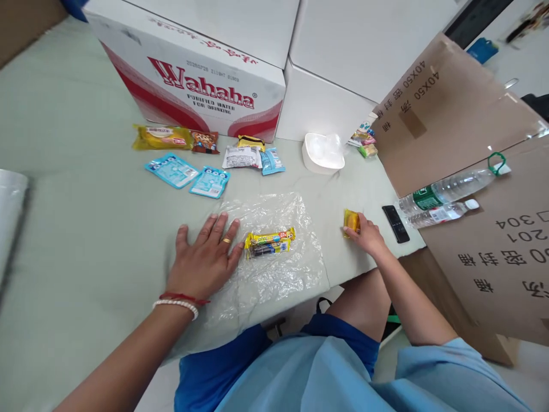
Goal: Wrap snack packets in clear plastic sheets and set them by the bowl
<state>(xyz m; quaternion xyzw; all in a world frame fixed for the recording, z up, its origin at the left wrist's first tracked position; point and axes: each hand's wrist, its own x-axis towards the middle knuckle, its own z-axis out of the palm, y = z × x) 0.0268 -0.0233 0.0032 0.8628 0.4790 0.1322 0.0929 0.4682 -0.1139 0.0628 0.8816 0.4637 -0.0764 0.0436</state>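
My left hand (205, 257) lies flat with spread fingers on the left part of a clear plastic bag (300, 269) on the table. Just right of its fingertips, two narrow yellow snack packets (270, 241) rest side by side on the plastic; the nearer one has a dark part. My right hand (366, 233) pinches a small yellow snack packet (350, 222) at the table's right side, beyond the bag's edge. Its fingers cover part of that packet. Close to the right wrist lies a black phone-like object (395, 224).
Blue packets (210, 182), a long yellow packet (163, 138) and other snacks lie before the Wahaha box (193, 80). A white bowl (323, 153) stands farther right. Two plastic bottles (454, 186) lean by the cardboard (480, 171) on the right.
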